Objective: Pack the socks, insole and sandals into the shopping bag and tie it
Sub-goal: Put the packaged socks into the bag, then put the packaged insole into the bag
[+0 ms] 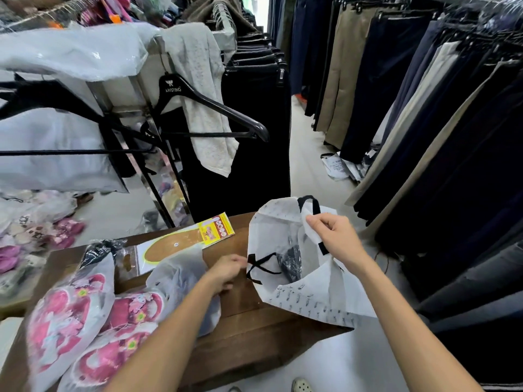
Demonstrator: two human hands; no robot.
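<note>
A white shopping bag (308,292) with black ribbon handles stands open at the right edge of the wooden table (246,332). My right hand (336,239) pinches its far rim and holds it up. A dark packet of socks (291,258) lies inside the bag. My left hand (226,273), blurred, hovers beside the bag's near rim above a clear plastic wrapper (181,273); its fingers are curled and I see nothing held in them. The brown insole (172,244) in its yellow-labelled packet lies on the table behind. Pink sandals (73,312) in clear bags sit at the left.
Another dark sock packet (97,250) lies at the table's left rear. A black hanger (203,108) and a pale towel (203,108) hang from the rack ahead. Trousers (424,108) on rails line the right side. More bagged pink slippers (36,233) lie on the floor at left.
</note>
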